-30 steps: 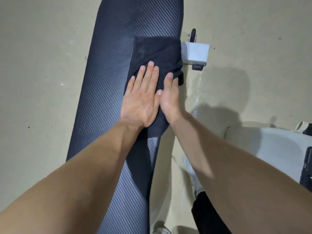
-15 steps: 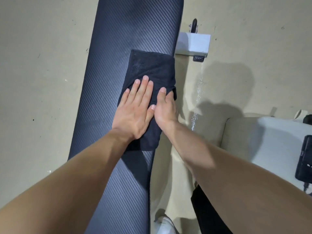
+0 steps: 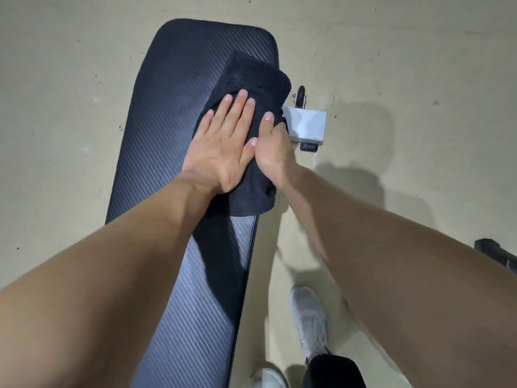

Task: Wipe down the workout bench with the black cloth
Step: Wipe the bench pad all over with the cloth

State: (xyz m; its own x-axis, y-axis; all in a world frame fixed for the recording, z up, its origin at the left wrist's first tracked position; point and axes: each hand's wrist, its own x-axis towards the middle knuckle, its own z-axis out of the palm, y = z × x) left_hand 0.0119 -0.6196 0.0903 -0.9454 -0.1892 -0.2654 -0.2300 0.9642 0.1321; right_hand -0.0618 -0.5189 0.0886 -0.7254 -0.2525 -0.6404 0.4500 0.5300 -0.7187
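Note:
A long dark workout bench (image 3: 173, 113) with a ribbed pad runs from the bottom of the view to its rounded far end. A folded black cloth (image 3: 251, 77) lies on the right side of the pad and hangs a little over the right edge. My left hand (image 3: 221, 144) presses flat on the cloth, fingers spread. My right hand (image 3: 271, 147) sits beside it at the pad's right edge, fingers curled down over the cloth's side, thumb on top.
A white metal bench foot (image 3: 307, 124) with a small black wheel (image 3: 301, 93) sticks out to the right of the pad. My white shoe (image 3: 310, 320) stands on the beige floor right of the bench. A dark object (image 3: 498, 254) shows at the right edge.
Both hands have slid the cloth away from me toward the far end of the bench. The view has pulled back, so the pad's rounded end now shows.

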